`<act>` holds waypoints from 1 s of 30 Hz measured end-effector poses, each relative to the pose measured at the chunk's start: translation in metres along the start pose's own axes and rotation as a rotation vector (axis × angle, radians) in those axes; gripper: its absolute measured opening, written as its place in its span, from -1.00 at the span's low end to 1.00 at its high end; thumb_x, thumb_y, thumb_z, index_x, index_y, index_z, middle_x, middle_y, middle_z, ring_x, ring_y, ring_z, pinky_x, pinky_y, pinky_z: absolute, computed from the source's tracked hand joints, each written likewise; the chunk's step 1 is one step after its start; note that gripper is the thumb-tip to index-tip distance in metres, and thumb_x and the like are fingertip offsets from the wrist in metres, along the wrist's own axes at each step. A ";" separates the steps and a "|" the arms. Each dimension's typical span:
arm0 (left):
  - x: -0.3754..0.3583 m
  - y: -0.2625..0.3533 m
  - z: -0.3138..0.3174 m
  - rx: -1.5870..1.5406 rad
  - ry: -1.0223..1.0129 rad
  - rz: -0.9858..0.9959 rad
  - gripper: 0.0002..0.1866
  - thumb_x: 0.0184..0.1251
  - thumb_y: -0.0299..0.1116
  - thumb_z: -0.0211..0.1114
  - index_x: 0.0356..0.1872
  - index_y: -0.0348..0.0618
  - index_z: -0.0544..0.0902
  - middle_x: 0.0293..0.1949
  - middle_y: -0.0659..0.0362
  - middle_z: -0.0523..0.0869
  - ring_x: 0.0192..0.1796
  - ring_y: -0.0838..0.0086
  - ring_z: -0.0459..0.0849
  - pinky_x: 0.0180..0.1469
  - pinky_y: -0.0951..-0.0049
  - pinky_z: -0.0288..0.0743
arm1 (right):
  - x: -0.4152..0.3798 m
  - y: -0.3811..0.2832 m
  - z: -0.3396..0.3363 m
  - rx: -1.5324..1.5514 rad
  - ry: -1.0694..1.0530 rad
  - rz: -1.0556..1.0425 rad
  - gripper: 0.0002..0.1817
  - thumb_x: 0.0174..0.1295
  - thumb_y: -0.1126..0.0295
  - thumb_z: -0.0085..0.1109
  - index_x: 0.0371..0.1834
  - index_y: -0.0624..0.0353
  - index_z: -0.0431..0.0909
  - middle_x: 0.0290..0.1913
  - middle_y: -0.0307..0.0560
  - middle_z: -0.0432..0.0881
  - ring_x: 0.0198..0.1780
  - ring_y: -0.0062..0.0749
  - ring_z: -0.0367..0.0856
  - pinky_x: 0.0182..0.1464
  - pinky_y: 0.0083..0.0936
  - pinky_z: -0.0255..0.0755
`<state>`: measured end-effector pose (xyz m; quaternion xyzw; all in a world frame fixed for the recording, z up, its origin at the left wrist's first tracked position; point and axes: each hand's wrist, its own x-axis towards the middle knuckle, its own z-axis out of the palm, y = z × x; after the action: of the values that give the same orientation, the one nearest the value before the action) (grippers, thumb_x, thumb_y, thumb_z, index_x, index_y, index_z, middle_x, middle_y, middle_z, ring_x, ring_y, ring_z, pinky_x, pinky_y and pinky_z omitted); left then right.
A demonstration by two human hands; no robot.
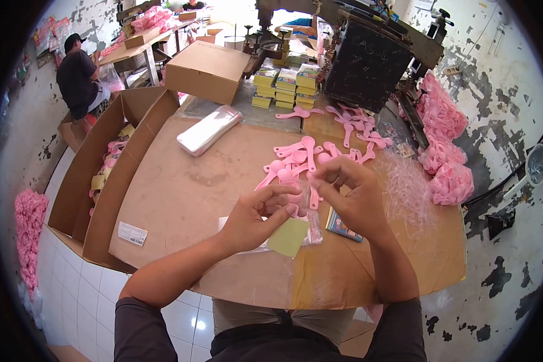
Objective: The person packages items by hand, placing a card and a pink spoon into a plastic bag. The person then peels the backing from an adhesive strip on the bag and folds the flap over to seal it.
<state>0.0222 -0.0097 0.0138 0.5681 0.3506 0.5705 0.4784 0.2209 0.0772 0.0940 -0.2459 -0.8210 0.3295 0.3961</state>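
My left hand (pixel 256 218) is curled over the middle of the table, thumb and forefinger closing near a pink piece and some clear film. What exactly it grips is hard to make out. Opposite it, my right hand (pixel 355 196) has its fingertips drawn together in a pinch; anything between them is too small to name. Just below my left thumb shows a yellow-green card (pixel 288 237), beside clear plastic bags (pixel 314 232). Beyond both hands lies a loose pile of pink measuring spoons (pixel 295 157). A small printed booklet or box (pixel 344 228) is partly covered by my right forearm.
A stack of clear plastic sleeves (pixel 210 130) lies left of the spoons. Behind stand yellow-edged card stacks (pixel 286 84), a closed carton (pixel 208 69) and a black machine box (pixel 368 57). An open carton (pixel 123 181) flanks the table; pink bundles (pixel 443 145) line the right. Another person (pixel 78 78) sits back left.
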 end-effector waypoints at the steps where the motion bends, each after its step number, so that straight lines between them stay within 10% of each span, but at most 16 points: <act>1: 0.000 0.000 -0.001 0.002 0.007 -0.005 -0.66 0.58 -0.51 0.25 0.29 -0.32 0.54 0.01 0.11 0.79 0.08 0.47 0.80 0.11 0.50 0.68 | 0.001 0.002 0.001 -0.063 0.055 -0.054 -0.87 0.26 0.53 0.40 -0.15 0.19 0.70 -0.31 -0.20 0.70 -0.34 -0.59 0.64 -0.36 -0.60 0.44; 9: -0.004 0.003 0.000 0.111 -0.011 0.037 -0.49 0.53 -0.58 0.24 0.45 -0.31 0.42 -0.04 0.06 0.82 -0.03 0.53 0.81 0.00 0.53 0.67 | -0.006 -0.007 0.018 -0.604 0.043 -0.517 -0.76 0.10 0.50 0.47 -0.15 0.13 0.69 -0.02 -0.13 0.65 0.04 -0.18 0.63 0.02 -0.29 0.44; 18: -0.008 0.002 0.004 0.477 -0.006 0.128 -0.43 0.42 -0.60 0.32 0.44 -0.33 0.44 -0.08 0.08 0.84 -0.17 0.51 0.85 -0.21 0.57 0.72 | -0.011 0.000 0.028 -0.828 0.032 -0.643 -0.70 0.04 0.38 0.40 -0.16 0.24 0.66 -0.07 -0.14 0.63 0.04 -0.27 0.61 0.10 -0.32 0.38; 24: -0.008 0.001 0.003 0.523 -0.039 0.095 -0.50 0.42 -0.56 0.32 0.37 -0.30 0.52 -0.12 0.11 0.86 -0.14 0.52 0.86 -0.16 0.48 0.74 | 0.000 0.009 0.021 -0.836 0.028 -0.447 -0.83 0.17 0.42 0.30 -0.26 0.21 0.52 -0.14 -0.08 0.59 -0.02 -0.31 0.58 0.01 -0.30 0.40; 30: 0.005 -0.006 -0.010 -0.013 0.057 -0.119 -0.56 0.44 -0.56 0.31 0.31 -0.35 0.54 -0.10 0.05 0.86 -0.08 0.55 0.82 -0.03 0.51 0.69 | -0.004 0.017 -0.117 0.480 -0.179 0.348 -0.86 0.53 0.34 0.07 -0.19 0.14 0.46 -0.55 -0.27 0.52 -0.71 -0.63 0.39 -0.68 -0.60 0.26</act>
<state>0.0137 -0.0021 0.0087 0.5267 0.3934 0.5593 0.5049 0.3206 0.1266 0.1342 -0.2520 -0.6969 0.5974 0.3066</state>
